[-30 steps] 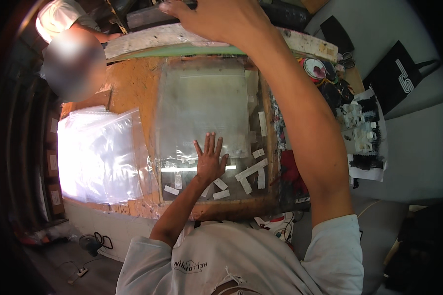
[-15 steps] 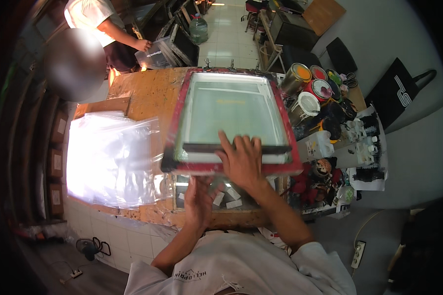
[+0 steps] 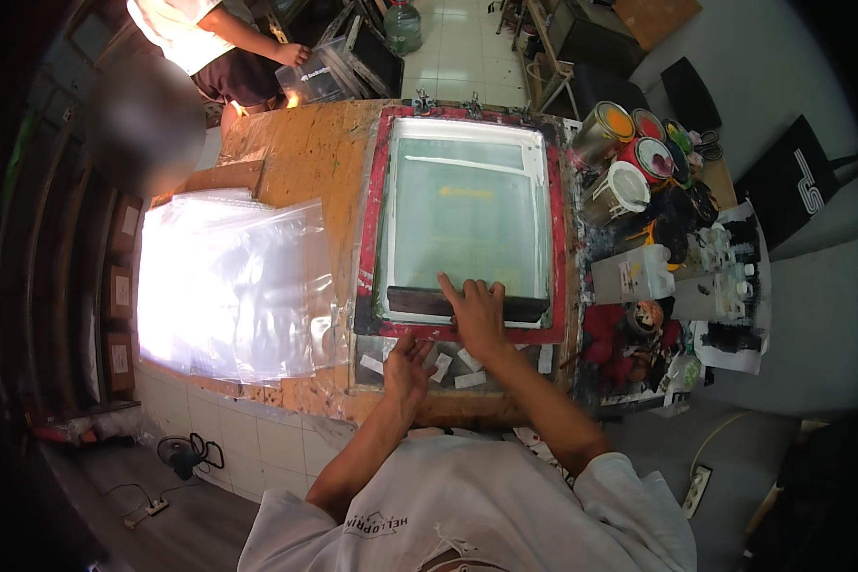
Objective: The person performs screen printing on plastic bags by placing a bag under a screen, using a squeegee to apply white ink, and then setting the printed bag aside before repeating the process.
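A screen-printing frame [image 3: 367, 238] with a red border and pale green mesh lies down on the wooden table in front of me. White ink lines the inner edges of its mesh. Across its near end rests a dark squeegee [image 3: 418, 300], and my right hand [image 3: 479, 319] grips it near the middle with the index finger stretched forward. My left hand [image 3: 408, 370] is at the frame's near edge, fingers extended and touching the red border. Small white strips [image 3: 469, 379] show on the glossy surface just below the frame.
Clear plastic zip bags [image 3: 238, 286] are stacked on the table [image 3: 305, 143] at left. Ink cans [image 3: 612, 124], a white tub [image 3: 624, 186], plastic bottles [image 3: 646, 272] and stained rags crowd the right side. Hinge clamps [image 3: 474, 103] hold the frame's far edge. Another person's hand [image 3: 294, 54] holds a bag at far left.
The frame's near edge has come down from a raised tilt onto the table. My left hand has shifted from beneath that edge to its front; the squeegee stays in my right hand.
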`<move>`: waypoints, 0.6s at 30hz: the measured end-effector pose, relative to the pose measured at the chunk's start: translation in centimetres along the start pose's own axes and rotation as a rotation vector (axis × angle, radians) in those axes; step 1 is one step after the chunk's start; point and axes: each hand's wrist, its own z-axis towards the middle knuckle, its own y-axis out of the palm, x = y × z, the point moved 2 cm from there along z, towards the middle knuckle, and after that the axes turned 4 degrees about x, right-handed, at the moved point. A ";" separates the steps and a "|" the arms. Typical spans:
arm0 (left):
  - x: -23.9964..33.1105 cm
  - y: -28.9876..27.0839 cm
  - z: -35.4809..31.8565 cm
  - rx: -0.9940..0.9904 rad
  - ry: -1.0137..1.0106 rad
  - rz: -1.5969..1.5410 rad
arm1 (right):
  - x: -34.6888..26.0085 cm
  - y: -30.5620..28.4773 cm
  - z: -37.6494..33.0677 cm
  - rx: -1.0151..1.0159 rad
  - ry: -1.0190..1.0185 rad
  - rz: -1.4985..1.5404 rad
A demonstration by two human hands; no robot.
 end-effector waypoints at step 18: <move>-0.7 1.0 -0.1 0.235 0.010 -0.035 | 12.0 5.1 23.0 0.261 -0.034 -0.101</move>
